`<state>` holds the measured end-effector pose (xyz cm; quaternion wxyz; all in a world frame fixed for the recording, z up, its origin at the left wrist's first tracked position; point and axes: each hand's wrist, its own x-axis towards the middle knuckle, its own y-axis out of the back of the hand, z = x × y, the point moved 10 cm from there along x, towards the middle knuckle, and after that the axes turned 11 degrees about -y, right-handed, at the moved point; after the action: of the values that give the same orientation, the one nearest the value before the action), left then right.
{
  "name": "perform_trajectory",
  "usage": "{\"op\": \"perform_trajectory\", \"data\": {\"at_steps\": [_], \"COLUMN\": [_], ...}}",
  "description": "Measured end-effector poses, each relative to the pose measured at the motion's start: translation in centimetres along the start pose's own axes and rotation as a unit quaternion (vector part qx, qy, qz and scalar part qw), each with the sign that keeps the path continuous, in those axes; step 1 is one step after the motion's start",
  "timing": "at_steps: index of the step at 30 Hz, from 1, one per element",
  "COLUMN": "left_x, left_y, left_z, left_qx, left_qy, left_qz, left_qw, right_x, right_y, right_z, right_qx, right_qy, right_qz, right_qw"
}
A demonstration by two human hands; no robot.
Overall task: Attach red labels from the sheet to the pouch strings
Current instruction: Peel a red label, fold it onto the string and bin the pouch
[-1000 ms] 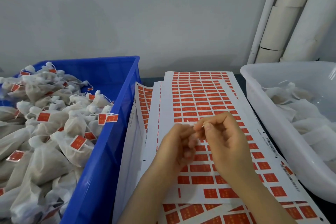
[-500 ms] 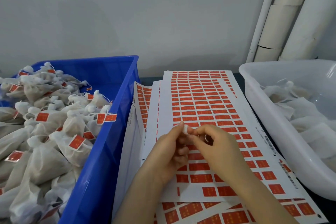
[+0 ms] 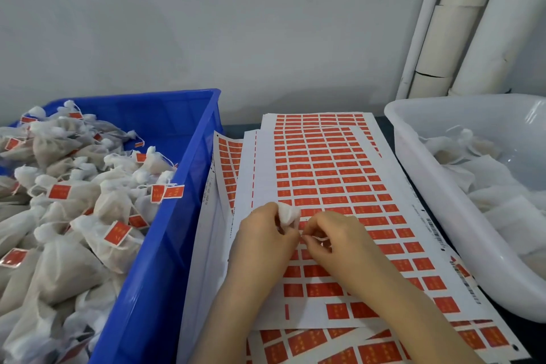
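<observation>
Well to the left of both hands, a blue crate [image 3: 165,230] is standing, and labelled pouches [image 3: 68,216] are lying heaped in it almost to the rim, red tags [image 3: 117,234] hanging from their strings. Between the crate and the left hand [image 3: 261,242], the edges of lower sheets [image 3: 227,162] are showing, fanned out under the top sheet [image 3: 325,174]. The left hand is working over that top sheet, its fingers curling round a small white pouch [image 3: 288,216] whose gathered top is sticking out above the knuckles. Just beside it, almost touching, the right hand [image 3: 336,242] is pinching the pouch's thin white string [image 3: 317,237] between thumb and forefinger. Both hands are covering part of the sheet, so I cannot tell whether a label is on the string. Rows of red labels [image 3: 334,201] are running beyond the fingers and back beside the wrists, with bare white patches near the left forearm. Well apart to the right of the right hand, a white tub [image 3: 443,207] is sitting with plain pouches [image 3: 502,204] lying in it. Beyond the tub, pale tubes [image 3: 461,23] are leaning against the grey wall.
</observation>
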<state>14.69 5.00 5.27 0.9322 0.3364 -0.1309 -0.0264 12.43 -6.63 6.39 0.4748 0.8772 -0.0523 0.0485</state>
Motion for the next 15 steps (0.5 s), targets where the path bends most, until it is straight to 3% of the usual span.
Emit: {"op": "perform_trajectory", "data": {"at_steps": [4, 9, 12, 15], "left_x": [0.3, 0.3, -0.2, -0.8], "left_y": [0.0, 0.0, 0.7, 1.7], "left_z": [1.2, 4.1, 5.5, 5.9], "left_qx": [0.112, 0.222, 0.236, 0.208], "left_qy": [-0.061, -0.191, -0.246, -0.27], "left_qz": [-0.031, -0.024, 0.011, 0.09], "left_qw": [0.991, 0.956, 0.94, 0.936], "right_x": [-0.5, -1.5, -1.8, -1.5], "right_y": [0.8, 2.6, 2.7, 2.8], "right_z": [-1.3, -3.1, -3.4, -2.2], "right_qx": [-0.036, -0.068, -0.051, 0.022], "right_qy": [0.068, 0.143, 0.16, 0.108], "right_qz": [0.045, 0.142, 0.15, 0.146], "right_qw": [0.996, 0.977, 0.974, 0.983]}}
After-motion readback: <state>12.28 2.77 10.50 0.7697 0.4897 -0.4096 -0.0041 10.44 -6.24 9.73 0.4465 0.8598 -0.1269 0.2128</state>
